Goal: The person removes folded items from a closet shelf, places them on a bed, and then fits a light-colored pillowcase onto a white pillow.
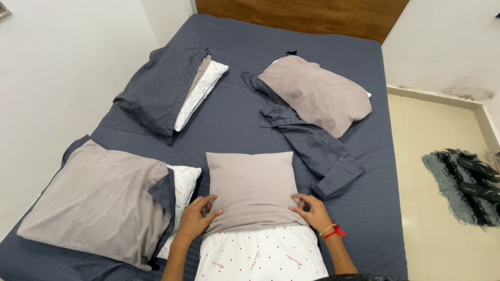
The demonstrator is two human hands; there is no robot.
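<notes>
A white dotted pillow (263,257) lies on the dark blue bed (234,122) right in front of me, its far half inside a taupe pillowcase (250,184). My left hand (197,216) grips the case's open edge on the left side. My right hand (312,211), with a red thread at the wrist, pinches the same edge on the right. Both hands sit at the boundary between the case and the bare pillow.
A taupe-cased pillow (101,200) lies at the left, another (317,93) at the far right over a loose dark blue case (312,145). A dark blue cased pillow (161,88) sits far left. On the floor at the right: grey mat (453,184), black sandals (479,179).
</notes>
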